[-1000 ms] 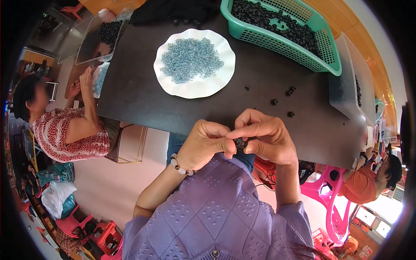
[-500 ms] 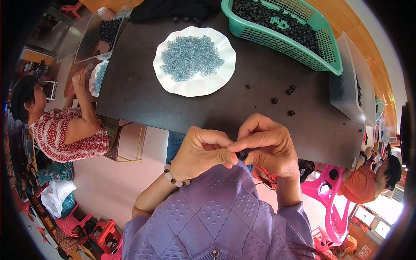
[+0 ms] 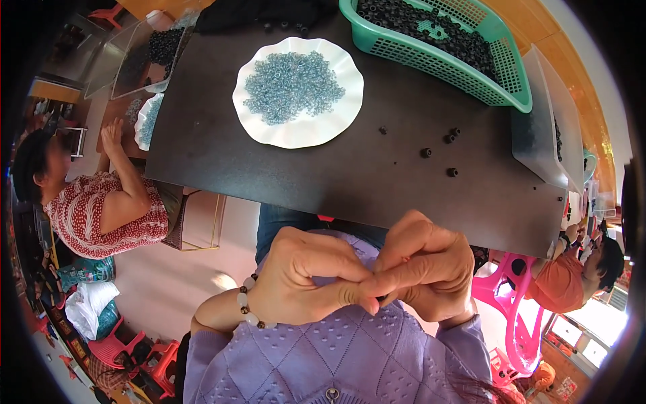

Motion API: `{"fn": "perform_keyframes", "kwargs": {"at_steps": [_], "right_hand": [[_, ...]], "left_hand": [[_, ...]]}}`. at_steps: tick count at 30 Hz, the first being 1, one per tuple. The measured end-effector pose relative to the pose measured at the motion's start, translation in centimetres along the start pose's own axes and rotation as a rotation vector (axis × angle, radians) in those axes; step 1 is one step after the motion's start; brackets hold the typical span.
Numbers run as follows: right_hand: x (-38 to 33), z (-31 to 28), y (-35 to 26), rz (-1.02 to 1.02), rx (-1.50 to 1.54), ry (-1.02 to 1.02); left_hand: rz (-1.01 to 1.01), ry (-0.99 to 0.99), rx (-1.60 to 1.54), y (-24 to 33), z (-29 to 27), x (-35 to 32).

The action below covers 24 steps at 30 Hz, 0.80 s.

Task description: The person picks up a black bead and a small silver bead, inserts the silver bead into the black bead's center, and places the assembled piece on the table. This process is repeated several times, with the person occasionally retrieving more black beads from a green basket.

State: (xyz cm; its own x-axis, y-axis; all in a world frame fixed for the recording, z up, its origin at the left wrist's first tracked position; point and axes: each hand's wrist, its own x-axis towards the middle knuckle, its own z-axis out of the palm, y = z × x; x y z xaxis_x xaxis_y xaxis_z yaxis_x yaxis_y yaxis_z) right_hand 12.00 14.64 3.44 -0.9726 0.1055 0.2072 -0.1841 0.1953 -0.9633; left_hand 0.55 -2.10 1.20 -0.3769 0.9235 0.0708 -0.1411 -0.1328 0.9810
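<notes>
Pinched between my two hands, low over my lap just off the table's front edge, is a small black part (image 3: 381, 297), mostly hidden by the fingers. My left hand (image 3: 309, 276), with a beaded bracelet at its wrist, is closed with thumb and forefinger on the part. My right hand (image 3: 434, 273) meets it from the other side, its fingertips also closed on the part. On the table beyond lie several loose black ring-like parts (image 3: 426, 153). A white wavy-rimmed plate (image 3: 296, 139) holds a heap of small clear bluish pieces (image 3: 294, 84).
A green basket (image 3: 444, 79) full of black parts stands at the back right, beside a clear plastic bin (image 3: 542, 128). Black cloth (image 3: 262, 15) lies at the far edge. Another person (image 3: 108, 209) sits at left near a second plate; one more person (image 3: 562, 276) is at right by a pink chair.
Both hands have come down and toward my body, away from the table edge, still together on the black part. The person at left has lowered a hand toward the table.
</notes>
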Motion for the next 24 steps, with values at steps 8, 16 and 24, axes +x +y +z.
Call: {"fn": "perform_keyframes", "kwargs": {"at_steps": [8,16,24], "right_hand": [[0.2,-0.7,2.2,0.194,0.394,-0.019],[0.3,-0.8,4.2,0.250,0.530,-0.019],[-0.2,-0.2,4.3,0.225,0.480,0.043]], "left_hand": [[-0.050,0.052,-0.102,-1.2,-0.2,1.2],[-0.168,0.124,-0.255,-3.2,-0.5,1.2],[-0.176,0.121,-0.247,-3.8,-0.3,1.0]]}}
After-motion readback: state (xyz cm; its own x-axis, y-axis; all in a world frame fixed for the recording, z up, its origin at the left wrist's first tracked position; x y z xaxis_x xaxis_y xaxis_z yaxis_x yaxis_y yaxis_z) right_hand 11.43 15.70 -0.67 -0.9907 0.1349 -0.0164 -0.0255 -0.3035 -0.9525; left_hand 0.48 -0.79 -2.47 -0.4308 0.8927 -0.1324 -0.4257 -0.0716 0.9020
